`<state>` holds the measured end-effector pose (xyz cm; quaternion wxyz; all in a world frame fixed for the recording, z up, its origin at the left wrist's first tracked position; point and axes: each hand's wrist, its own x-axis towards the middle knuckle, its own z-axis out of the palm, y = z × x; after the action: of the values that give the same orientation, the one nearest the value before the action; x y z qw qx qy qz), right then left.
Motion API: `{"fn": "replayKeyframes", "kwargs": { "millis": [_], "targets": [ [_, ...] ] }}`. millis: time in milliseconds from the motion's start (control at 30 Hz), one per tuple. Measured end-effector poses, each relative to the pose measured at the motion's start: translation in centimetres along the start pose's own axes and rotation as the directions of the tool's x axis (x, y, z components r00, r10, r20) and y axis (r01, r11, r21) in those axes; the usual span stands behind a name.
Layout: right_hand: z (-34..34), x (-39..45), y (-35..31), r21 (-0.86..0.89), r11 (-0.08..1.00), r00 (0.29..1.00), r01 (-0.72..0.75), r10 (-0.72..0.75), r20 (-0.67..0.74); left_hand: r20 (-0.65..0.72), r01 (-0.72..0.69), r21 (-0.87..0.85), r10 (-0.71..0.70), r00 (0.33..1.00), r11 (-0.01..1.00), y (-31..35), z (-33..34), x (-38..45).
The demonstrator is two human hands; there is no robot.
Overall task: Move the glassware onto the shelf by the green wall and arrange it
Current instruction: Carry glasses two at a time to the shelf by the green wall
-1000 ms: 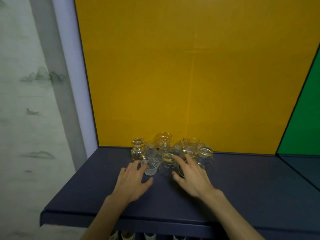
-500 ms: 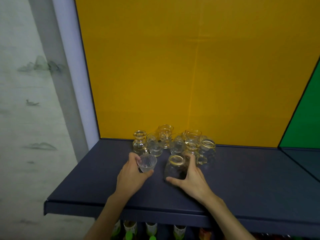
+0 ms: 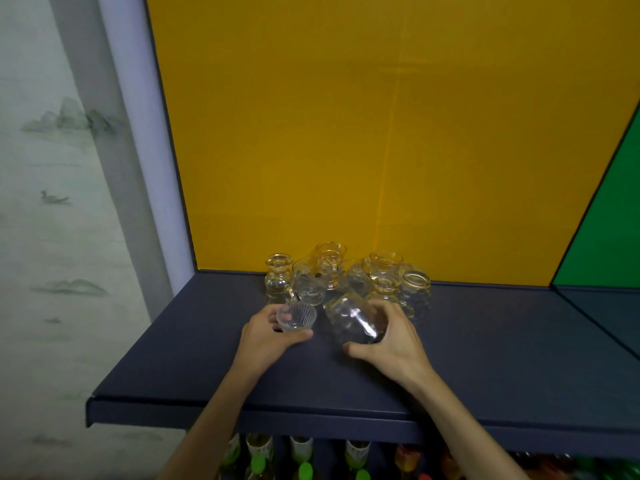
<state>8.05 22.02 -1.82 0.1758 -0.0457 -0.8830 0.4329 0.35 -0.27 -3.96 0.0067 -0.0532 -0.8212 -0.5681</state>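
Ribbed clear glass cup [image 3: 296, 317], smooth glossy jar [image 3: 353, 320], matt shelf [image 3: 194, 358].

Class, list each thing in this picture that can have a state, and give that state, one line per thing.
Left hand: grips the ribbed glass cup.
Ribbed glass cup: held, mouth tilted toward the camera.
Right hand: grips the clear jar.
Clear jar: held, tilted.
Remaining glassware: standing clustered against the yellow wall.
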Motion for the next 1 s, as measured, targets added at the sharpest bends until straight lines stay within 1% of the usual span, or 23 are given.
{"fn": "replayKeyframes", "kwargs": {
  "millis": [100,200,333,467,600,700,867,1000],
  "targets": [
    [-0.7,0.4,-1.2,0.055,0.998,0.998,0.01,-0.006,-0.066,-0.038,-0.018,-0.014,0.017,0.999,1.0,0.1,0.1,-0.1],
    [-1.3,0.6,-2.0,0.115,0.993,0.996,-0.007,0.018,-0.093,-0.061,-0.034,-0.059,0.03,0.998,0.998,0.1,0.0,-0.5],
    [-1.6,0.8,-1.2,0.261,0.963,0.988,-0.06,0.095,-0.121,-0.041,-0.096,-0.121,0.091,0.995,0.988,1.1,0.0,-1.1],
    [-1.9,0.9,0.2,0.477,0.867,0.958,-0.145,0.243,-0.151,0.023,-0.158,-0.154,0.163,0.986,0.975,2.5,0.6,-1.4],
    [-3.5,-0.2,1.1,0.603,0.777,0.929,-0.182,0.337,-0.154,0.096,-0.187,-0.206,0.21,0.973,0.96,3.7,2.2,-1.8],
    [-5.2,-1.6,1.3,0.611,0.773,0.917,-0.173,0.353,-0.187,0.149,-0.2,-0.252,0.242,0.959,0.947,4.9,4.1,-2.2],
    [-9.4,-4.5,2.0,0.509,0.85,0.905,-0.137,0.316,-0.285,0.261,-0.215,-0.309,0.3,0.917,0.926,7.7,8.9,-2.7],
    [-14.1,-7.4,3.4,0.514,0.847,0.862,-0.137,0.357,-0.359,0.34,-0.216,-0.351,0.339,0.877,0.911,10.0,13.9,-4.4]
  ]
}}
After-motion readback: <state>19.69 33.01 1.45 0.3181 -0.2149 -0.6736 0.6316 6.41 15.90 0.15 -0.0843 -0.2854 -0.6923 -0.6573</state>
